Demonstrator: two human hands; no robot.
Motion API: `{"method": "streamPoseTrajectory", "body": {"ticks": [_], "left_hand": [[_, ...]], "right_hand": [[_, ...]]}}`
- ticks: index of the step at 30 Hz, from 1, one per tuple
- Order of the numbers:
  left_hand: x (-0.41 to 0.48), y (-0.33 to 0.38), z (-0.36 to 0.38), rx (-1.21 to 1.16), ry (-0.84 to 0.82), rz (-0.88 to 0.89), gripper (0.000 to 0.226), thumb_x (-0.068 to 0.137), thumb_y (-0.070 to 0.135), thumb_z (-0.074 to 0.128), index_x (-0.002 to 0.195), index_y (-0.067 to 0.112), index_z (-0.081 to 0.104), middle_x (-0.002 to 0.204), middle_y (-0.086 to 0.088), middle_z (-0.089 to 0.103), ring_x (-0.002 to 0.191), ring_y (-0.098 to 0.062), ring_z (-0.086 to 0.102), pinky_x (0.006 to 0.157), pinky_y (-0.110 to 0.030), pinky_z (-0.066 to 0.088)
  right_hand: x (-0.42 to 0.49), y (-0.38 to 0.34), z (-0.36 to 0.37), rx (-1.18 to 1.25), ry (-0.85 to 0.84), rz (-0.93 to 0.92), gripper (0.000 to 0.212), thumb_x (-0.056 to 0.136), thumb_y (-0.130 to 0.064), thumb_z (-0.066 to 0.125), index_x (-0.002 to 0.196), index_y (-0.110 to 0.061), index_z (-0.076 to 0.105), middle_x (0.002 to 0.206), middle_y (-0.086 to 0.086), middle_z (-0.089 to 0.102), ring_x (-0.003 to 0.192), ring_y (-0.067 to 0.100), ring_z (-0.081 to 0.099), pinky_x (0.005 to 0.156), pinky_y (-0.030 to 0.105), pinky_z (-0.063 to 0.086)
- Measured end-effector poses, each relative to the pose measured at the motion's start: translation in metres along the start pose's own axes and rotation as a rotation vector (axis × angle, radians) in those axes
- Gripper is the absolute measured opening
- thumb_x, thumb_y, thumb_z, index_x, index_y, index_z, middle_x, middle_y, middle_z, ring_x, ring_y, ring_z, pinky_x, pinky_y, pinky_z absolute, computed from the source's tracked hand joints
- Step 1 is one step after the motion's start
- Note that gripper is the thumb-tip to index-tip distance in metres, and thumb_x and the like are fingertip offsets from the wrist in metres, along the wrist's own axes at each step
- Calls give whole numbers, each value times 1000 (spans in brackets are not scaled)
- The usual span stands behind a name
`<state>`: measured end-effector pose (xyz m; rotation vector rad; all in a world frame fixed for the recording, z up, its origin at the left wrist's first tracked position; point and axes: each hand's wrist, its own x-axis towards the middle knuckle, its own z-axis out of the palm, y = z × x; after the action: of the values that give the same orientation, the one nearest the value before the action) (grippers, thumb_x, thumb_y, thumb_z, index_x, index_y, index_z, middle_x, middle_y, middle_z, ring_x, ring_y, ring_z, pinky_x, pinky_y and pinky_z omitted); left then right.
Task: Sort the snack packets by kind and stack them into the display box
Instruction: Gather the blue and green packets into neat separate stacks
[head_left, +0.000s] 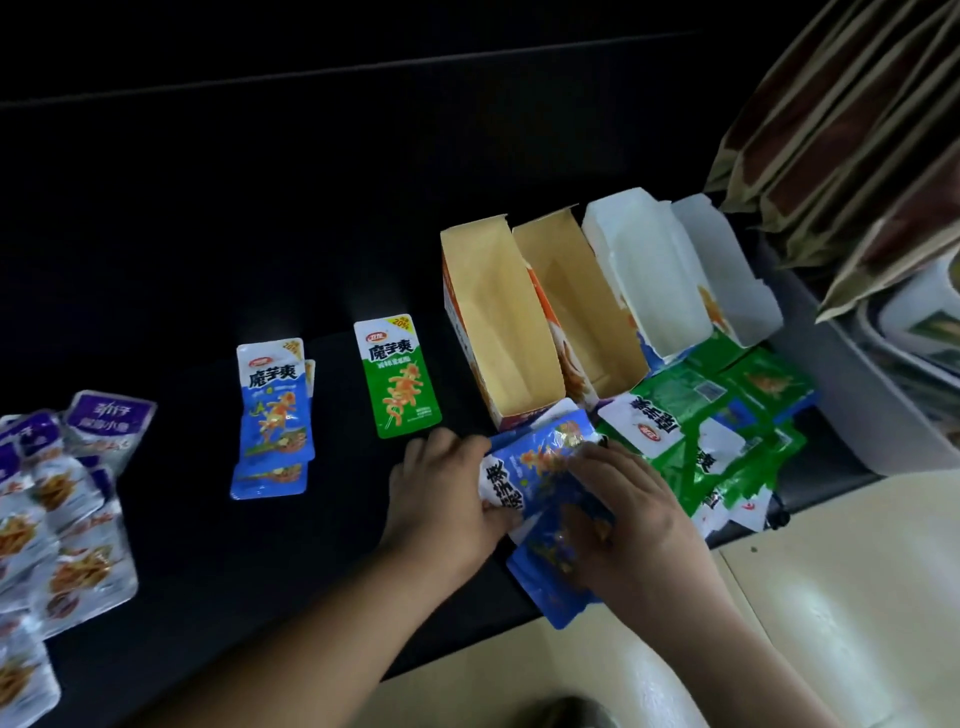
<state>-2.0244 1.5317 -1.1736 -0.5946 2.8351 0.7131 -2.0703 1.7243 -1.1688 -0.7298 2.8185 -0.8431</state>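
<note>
Here, left hand (441, 499) & right hand (634, 514) grip glossy blue/white pkts (540, 467).

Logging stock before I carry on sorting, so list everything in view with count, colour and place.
Blue stack: at least two, blue, centre-left of table.
Green packet: one, green, right of that stack.
Green heap: many, green, before the boxes, right.
Purple packets: many, purple-silver, left edge.
Open boxes: four, two tan inside, two white, rear right.
Brown pouches: several, brown, top right.
Held blue packets: several, blue, front centre.
Left hand: one, grips held blue packets.
Right hand: one, grips them too.
</note>
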Motion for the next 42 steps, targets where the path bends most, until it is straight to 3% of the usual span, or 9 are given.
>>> {"method": "streamPoseTrajectory", "body": {"ticks": [11, 18, 21, 24, 26, 31, 36, 39, 42], "left_hand": [[-15, -33, -27, -424, 14, -18, 27, 78, 24, 84, 97, 31, 67, 88, 13, 69, 78, -5, 66, 72, -37, 57], [-23, -51, -77, -554, -91, -43, 18, 83, 20, 84, 85, 32, 70, 75, 11, 75, 65, -9, 71, 63, -43, 60], [-28, -59, -99, -569, -118, -3, 27, 81, 13, 86, 89, 35, 71, 80, 13, 75, 68, -5, 71, 61, -35, 60], [-31, -68, -114, -777, -56, -70, 49, 78, 2, 87, 109, 36, 71, 94, 13, 78, 83, -5, 75, 70, -21, 60], [-30, -76, -119, -923, 16, -148, 60, 76, 2, 88, 122, 34, 66, 98, 7, 80, 88, -10, 77, 77, -28, 62], [-28, -97, -121, -991, -13, -239, 62, 74, 5, 90, 123, 36, 68, 109, 13, 76, 87, 9, 72, 70, -12, 56], [-35, -111, -107, -1062, -104, -377, 58, 75, 9, 90, 124, 29, 68, 105, 8, 80, 93, -9, 78, 80, -29, 60], [-39, -110, -98, -1386, -63, -469, 56, 79, -4, 82, 127, 20, 66, 111, -8, 79, 98, -25, 78, 87, -42, 61], [-38, -108, -96, -1563, -28, -488, 37, 82, -5, 77, 115, 10, 72, 106, -14, 80, 95, -26, 79, 76, -32, 62]], "right_hand": [[6, -20, 1, -14, 172, -96, 53, 74, -1, 81, 123, -18, 71, 128, 6, 63, 115, 32, 62, 84, 34, 52], [26, -67, -3, -26, 97, -293, 72, 79, -21, 84, 145, -20, 54, 162, 5, 38, 155, 31, 26, 117, 52, 37], [39, -88, -1, -62, 19, -349, 51, 81, -36, 79, 129, -24, 67, 137, -3, 64, 137, 25, 51, 112, 56, 42], [49, -107, -7, 84, -108, -82, 19, 81, -39, 84, 92, -32, 71, 74, -9, 70, 72, 8, 64, 66, 31, 54], [51, -112, -7, 415, -210, 113, 15, 82, -30, 85, 82, -24, 72, 65, 0, 69, 57, 12, 62, 55, 30, 51], [38, -120, 14, 688, -190, 335, 9, 85, -20, 82, 85, -15, 74, 80, 14, 75, 79, 39, 71, 72, 57, 59], [39, -124, 21, 884, -93, 492, 9, 89, -14, 78, 93, -6, 75, 85, 17, 77, 63, 18, 70, 51, 29, 54], [39, -127, 29, 1011, -40, 554, 10, 87, -13, 79, 94, -7, 76, 93, 22, 77, 87, 41, 75, 79, 56, 60], [39, -129, 33, 993, -55, 583, 11, 85, -13, 81, 91, -6, 75, 91, 20, 78, 88, 45, 75, 83, 64, 59]]}}
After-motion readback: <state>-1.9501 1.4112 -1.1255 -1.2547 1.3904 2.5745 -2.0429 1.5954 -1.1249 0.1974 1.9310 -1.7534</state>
